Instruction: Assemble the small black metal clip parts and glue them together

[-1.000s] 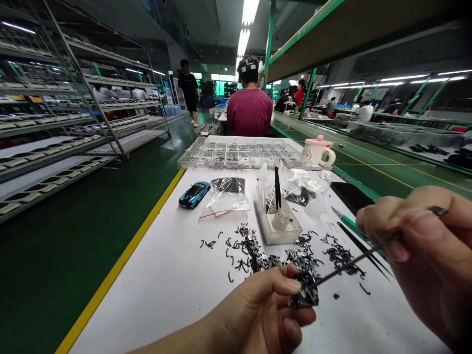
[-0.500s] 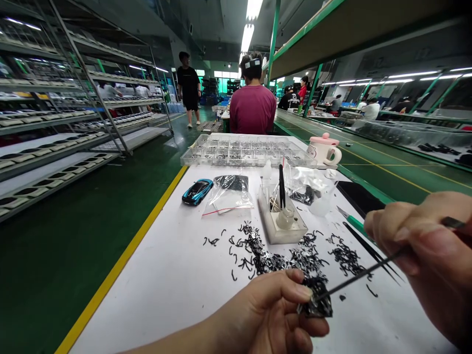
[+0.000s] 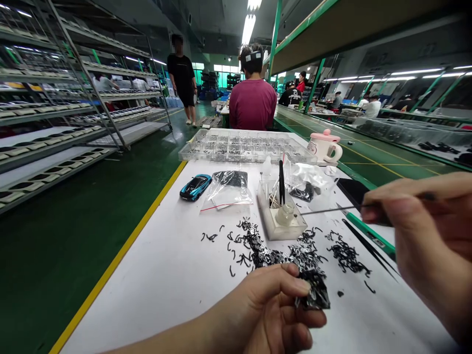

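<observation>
Now that the thin metal pick (image 3: 332,210) has come away from the black metal clump (image 3: 313,295), the clump rests pinched between thumb and fingers in the grip of your left hand (image 3: 265,314), just in front of the clear acrylic block (image 3: 280,228) on the counter (image 3: 147,295). Your right hand (image 3: 424,231) holds its grip pressed together on the pick, tip just beside the block.

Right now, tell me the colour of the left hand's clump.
The clump is black and silver, best seen in the head view.
</observation>
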`<action>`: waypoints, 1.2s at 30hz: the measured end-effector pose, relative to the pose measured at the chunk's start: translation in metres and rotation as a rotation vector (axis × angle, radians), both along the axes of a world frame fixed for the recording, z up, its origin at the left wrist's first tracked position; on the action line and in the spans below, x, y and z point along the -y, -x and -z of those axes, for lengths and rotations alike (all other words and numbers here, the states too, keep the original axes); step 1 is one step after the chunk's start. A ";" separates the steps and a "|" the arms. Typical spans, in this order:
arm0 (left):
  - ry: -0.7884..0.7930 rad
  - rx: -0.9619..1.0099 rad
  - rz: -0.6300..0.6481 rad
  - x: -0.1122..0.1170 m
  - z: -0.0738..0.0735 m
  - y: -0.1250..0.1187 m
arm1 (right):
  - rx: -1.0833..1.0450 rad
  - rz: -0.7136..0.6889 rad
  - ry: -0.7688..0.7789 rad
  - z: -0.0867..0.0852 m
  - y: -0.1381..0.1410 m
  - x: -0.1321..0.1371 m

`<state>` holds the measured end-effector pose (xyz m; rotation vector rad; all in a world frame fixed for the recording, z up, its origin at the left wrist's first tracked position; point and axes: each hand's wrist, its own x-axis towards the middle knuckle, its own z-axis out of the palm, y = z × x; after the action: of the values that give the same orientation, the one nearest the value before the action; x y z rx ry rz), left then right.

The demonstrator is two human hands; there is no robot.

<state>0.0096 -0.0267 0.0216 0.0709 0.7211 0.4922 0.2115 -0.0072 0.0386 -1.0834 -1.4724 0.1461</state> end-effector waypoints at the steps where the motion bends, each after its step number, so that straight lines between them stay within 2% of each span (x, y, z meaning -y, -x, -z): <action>1: -0.004 0.007 -0.004 0.000 0.000 0.000 | 0.012 -0.002 -0.012 -0.001 0.007 0.000; 5: -0.038 0.027 -0.002 0.002 0.000 0.000 | 0.078 -0.046 0.005 0.003 0.017 -0.015; 10: -0.069 0.005 -0.054 -0.003 -0.003 -0.002 | 0.150 -0.193 0.198 0.009 0.015 -0.036; 14: -0.087 0.032 -0.040 -0.008 -0.003 -0.003 | 0.196 -0.267 0.190 0.004 0.014 -0.013; 19: -0.153 0.135 -0.040 -0.005 0.002 0.000 | 0.560 -0.441 0.191 -0.002 0.019 0.020; 26: -0.241 0.135 -0.031 -0.006 0.005 0.001 | 0.611 -0.385 0.145 0.006 0.026 0.023; 32: -0.223 0.098 -0.022 -0.005 0.002 0.003 | 0.659 -0.409 0.214 0.002 0.020 0.025; 36: -0.302 0.065 -0.054 -0.006 -0.001 0.002 | 0.617 -0.392 0.198 0.001 0.021 0.023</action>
<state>0.0077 -0.0208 0.0229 0.3171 0.5815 0.6498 0.1903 -0.0303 0.0374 -1.0312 -2.2625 0.2509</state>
